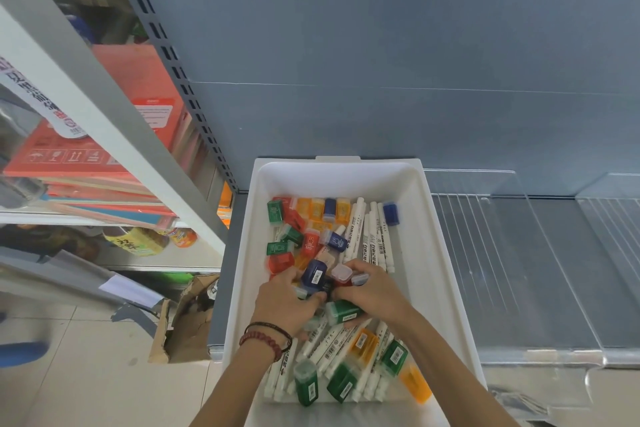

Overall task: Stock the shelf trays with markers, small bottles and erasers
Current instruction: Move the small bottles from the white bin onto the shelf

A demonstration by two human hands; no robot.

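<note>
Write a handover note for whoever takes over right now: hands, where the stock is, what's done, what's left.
Left hand: grips a dark blue bottle, mid-tray.
Right hand: fingers curled over the pile beside it; grasp unclear.
Stock: markers and small bottles lie mixed in the white tray.
Done: no stock shows in the clear shelf trays.
Left to do: sort everything into them.

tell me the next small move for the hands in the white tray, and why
Probably lift the dark blue bottle out of the pile and stand it in the far row. The left hand grips it mid-tray with the right hand beside it, and orange and blue bottles already line the far end of the white tray.
</note>
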